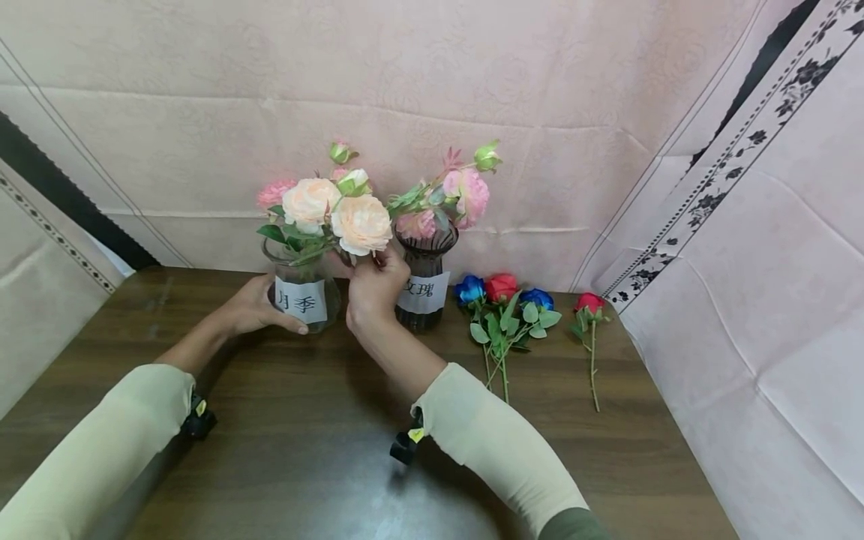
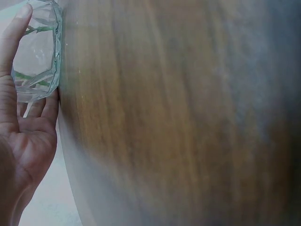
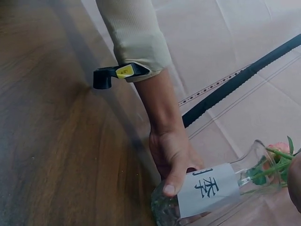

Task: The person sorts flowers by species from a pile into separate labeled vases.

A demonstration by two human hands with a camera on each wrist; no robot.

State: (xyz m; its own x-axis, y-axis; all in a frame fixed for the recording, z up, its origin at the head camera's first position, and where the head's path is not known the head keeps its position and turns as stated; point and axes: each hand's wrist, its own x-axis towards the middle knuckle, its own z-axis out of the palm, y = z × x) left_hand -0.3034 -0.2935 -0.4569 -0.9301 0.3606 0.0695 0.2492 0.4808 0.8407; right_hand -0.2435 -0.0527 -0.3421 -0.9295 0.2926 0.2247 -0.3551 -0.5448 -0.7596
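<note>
My left hand (image 1: 259, 307) holds a clear glass vase (image 1: 328, 304) by its lower side, the thumb across the front below a white label (image 1: 301, 301) with black characters. In the left wrist view, the fingers curve around the vase's faceted base (image 2: 55, 70), with green stems inside. Cream-peach flowers (image 1: 362, 225), pink blooms and a green bud stand in its mouth. Just beneath the front peach flower, my right hand (image 1: 378, 281) has its fingers curled at the stem; the fingertips are partly hidden. Only a sliver of that hand shows in the right wrist view.
A dark ribbed vase (image 1: 423, 319), labelled too, stands close to my right hand with pink flowers (image 1: 466, 196) in it. Two blue roses (image 1: 538, 298) and a red rose (image 1: 501, 287) lie bunched to its right; another red rose (image 1: 590, 304) lies apart. Pale cloth (image 1: 540, 150) hangs behind.
</note>
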